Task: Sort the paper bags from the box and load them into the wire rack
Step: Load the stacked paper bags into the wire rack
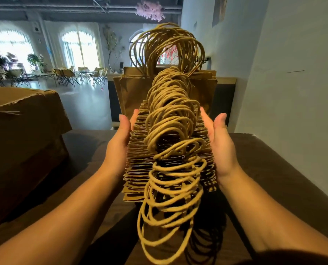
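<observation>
Dark tabletop [274, 169], bright arched windows [79, 48]

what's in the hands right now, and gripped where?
A stack of paper bags, pressed between the left hand and right hand, palms flat against its two side edges. The twine handles are not gripped.
</observation>
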